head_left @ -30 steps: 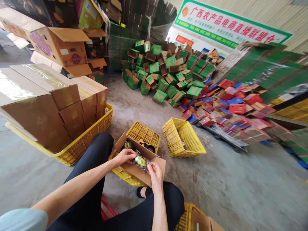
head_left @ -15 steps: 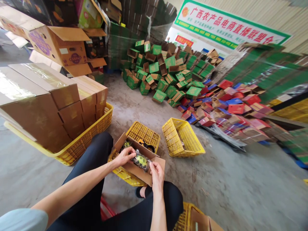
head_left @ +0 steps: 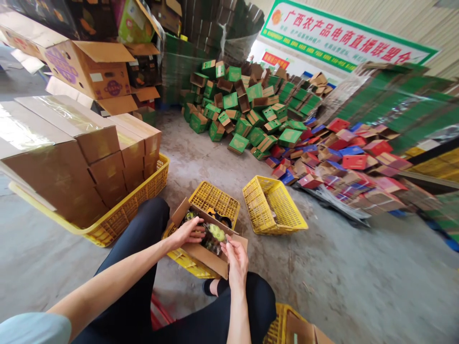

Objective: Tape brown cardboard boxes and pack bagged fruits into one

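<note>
An open cardboard box (head_left: 206, 258) sits between my knees on an upturned yellow crate (head_left: 186, 263). Above its right part is a clear-wrapped pack of yellow-green fruit (head_left: 217, 232), tilted. My right hand (head_left: 235, 258) pinches the near right end of its wrapper. Over the left side of the box is my left hand (head_left: 189, 232), its fingers stretched and apart, close to the pack's left end. More dark, wrapped packs lie inside the box, partly hidden by my hands. Just beyond the box, a black and orange tape dispenser (head_left: 223, 220) rests on the crate.
To the left, a large yellow basket (head_left: 107, 222) holds several taped cartons (head_left: 50, 177). A yellow basket (head_left: 279, 205) stands at the right, and another (head_left: 278, 325) is beside my right knee. Heaps of green boxes (head_left: 238, 143) and red-blue boxes (head_left: 353, 162) lie ahead.
The fingers of my left hand have come off the pack and spread out. The pack has shifted slightly up and right and tilted, its right end still in my right hand.
</note>
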Demonstrator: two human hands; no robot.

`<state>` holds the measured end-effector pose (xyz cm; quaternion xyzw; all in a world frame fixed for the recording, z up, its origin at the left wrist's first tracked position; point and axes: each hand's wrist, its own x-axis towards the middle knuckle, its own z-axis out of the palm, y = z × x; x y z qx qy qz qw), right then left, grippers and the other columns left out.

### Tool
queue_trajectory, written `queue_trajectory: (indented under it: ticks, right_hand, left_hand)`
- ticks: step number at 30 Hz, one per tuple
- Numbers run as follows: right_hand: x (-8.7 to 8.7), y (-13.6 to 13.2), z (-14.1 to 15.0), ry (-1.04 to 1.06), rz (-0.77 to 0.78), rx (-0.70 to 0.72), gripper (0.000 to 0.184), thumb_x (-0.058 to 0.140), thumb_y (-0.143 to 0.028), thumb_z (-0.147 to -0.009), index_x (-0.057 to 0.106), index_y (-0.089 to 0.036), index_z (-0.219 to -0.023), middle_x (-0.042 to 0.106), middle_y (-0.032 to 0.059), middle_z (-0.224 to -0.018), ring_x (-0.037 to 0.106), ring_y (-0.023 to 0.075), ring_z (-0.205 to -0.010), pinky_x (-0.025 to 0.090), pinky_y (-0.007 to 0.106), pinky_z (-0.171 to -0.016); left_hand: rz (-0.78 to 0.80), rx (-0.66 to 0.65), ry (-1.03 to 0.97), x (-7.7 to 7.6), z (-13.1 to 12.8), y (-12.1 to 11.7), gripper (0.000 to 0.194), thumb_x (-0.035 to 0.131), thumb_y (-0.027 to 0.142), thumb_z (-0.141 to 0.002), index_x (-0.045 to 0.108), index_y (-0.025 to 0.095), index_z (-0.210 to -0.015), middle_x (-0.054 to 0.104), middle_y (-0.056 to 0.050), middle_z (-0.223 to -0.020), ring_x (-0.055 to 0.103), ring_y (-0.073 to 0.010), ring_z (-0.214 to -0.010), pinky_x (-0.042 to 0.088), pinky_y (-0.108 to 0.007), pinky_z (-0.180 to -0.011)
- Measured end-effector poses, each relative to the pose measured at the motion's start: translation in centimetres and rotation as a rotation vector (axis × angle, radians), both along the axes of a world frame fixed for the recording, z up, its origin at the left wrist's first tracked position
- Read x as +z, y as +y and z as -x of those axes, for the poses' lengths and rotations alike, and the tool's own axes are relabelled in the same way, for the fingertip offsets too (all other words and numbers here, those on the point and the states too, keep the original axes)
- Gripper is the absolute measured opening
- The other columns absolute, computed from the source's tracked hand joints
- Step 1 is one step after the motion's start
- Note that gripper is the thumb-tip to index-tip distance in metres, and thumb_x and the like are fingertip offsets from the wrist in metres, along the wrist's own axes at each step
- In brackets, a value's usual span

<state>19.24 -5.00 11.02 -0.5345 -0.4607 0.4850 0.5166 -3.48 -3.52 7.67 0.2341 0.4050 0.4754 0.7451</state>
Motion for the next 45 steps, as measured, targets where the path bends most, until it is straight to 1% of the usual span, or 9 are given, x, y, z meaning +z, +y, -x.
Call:
queue_trajectory:
  ticks: [3, 7, 12, 16, 19, 23, 26, 33, 45]
  right_hand:
    - [0.4, -0.3, 0.1, -0.064, -0.021, 0.054, 0.032, 0.082, -0.051, -0.074, 0.071, -0.023, -0.084, 0.078, 0.0114, -0.119, 0.076, 0.0313, -0.1, 0.059, 0.047, -0.095]
    - [0.8, -0.7, 0.5, -0.104, -0.042, 0.14, 0.029, 0.08, -0.051, -0.075, 0.07, -0.024, -0.077, 0.078, 0.0119, -0.118, 0.069, 0.0354, -0.119, 0.053, 0.049, -0.104]
    - [0.4, -0.7, 0.6, -0.1, -0.087, 0.168, 0.03, 0.078, -0.052, -0.076, 0.07, -0.023, -0.078, 0.06, 0.0133, -0.148, 0.059, 0.0357, -0.134, 0.052, 0.045, -0.105]
    - [-0.5, 0.0, 0.2, -0.045, 0.025, 0.014, 0.042, 0.077, -0.06, -0.078, 0.072, -0.024, -0.098, 0.056, 0.0128, -0.153, 0.071, 0.0312, -0.114, 0.062, 0.038, -0.082]
    - [-1.3, 0.5, -0.1, -0.009, 0.156, -0.053, 0.062, 0.08, -0.066, -0.072, 0.07, -0.022, -0.115, 0.076, 0.0142, -0.122, 0.076, 0.0289, -0.093, 0.063, 0.035, -0.069]
    - [-2.0, 1.0, -0.5, -0.027, 0.214, 0.045, 0.062, 0.087, -0.066, -0.063, 0.075, -0.02, -0.102, 0.08, 0.0095, -0.09, 0.075, 0.0271, -0.075, 0.06, 0.033, -0.058]
    - [-2.2, 1.0, -0.9, -0.046, 0.155, 0.04, 0.054, 0.088, -0.065, -0.062, 0.071, -0.021, -0.088, 0.077, 0.0056, -0.077, 0.072, 0.0247, -0.068, 0.058, 0.032, -0.059]
    - [-2.4, 0.5, -1.0, -0.15, 0.011, 0.095, 0.042, 0.08, -0.061, -0.075, 0.065, -0.023, -0.086, 0.075, 0.0035, -0.078, 0.071, 0.0225, -0.072, 0.058, 0.033, -0.07]
    - [-2.2, 0.8, -0.7, -0.14, -0.021, 0.06, 0.039, 0.079, -0.059, -0.077, 0.065, -0.023, -0.088, 0.075, 0.0029, -0.079, 0.069, 0.0214, -0.072, 0.057, 0.031, -0.069]
  left_hand:
    - [0.089, -0.067, -0.051, 0.2, 0.1, 0.1, 0.092, 0.054, 0.085, -0.084, 0.048, 0.021, -0.149, 0.071, -0.016, -0.113, 0.076, -0.0276, -0.093, 0.061, -0.038, -0.08]
    - [0.0, -0.117, -0.01, 0.0, 0.3, -0.2, 0.073, 0.081, 0.065, -0.077, 0.064, 0.016, -0.129, 0.072, -0.013, -0.108, 0.076, -0.0229, -0.085, 0.061, -0.034, -0.079]
    - [-0.186, -0.044, -0.007, -0.6, 0.4, -0.4, 0.06, 0.094, 0.046, -0.068, 0.066, 0.017, -0.114, 0.07, -0.007, -0.103, 0.07, -0.0165, -0.082, 0.061, -0.035, -0.08]
    - [-0.261, -0.012, 0.049, -0.8, 0.3, -0.5, 0.06, 0.091, 0.045, -0.071, 0.063, 0.019, -0.118, 0.067, -0.006, -0.103, 0.068, -0.0167, -0.083, 0.061, -0.033, -0.075]
    - [-0.279, -0.007, 0.097, -0.8, 0.1, -0.6, 0.069, 0.091, 0.043, -0.071, 0.058, 0.023, -0.128, 0.065, -0.005, -0.104, 0.068, -0.0157, -0.079, 0.06, -0.032, -0.071]
    - [-0.269, -0.045, 0.15, -0.5, 0.0, -0.6, 0.083, 0.092, 0.042, -0.068, 0.055, 0.024, -0.139, 0.064, -0.008, -0.115, 0.068, -0.0181, -0.084, 0.058, -0.031, -0.071]
    - [-0.291, -0.111, 0.171, -0.1, 0.0, -0.7, 0.074, 0.089, 0.049, -0.071, 0.062, 0.02, -0.133, 0.066, -0.01, -0.117, 0.067, -0.0195, -0.089, 0.055, -0.029, -0.073]
    - [-0.346, -0.054, 0.291, -0.4, 0.2, -0.5, 0.054, 0.074, 0.066, -0.082, 0.069, 0.012, -0.076, 0.057, 0.001, -0.064, 0.046, -0.0095, -0.059, 0.034, -0.022, -0.058]
    - [-0.224, 0.0, 0.145, -0.6, -0.5, -0.1, 0.059, 0.08, 0.07, -0.072, 0.073, 0.012, -0.08, 0.066, -0.003, -0.072, 0.058, -0.013, -0.064, 0.045, -0.023, -0.063]
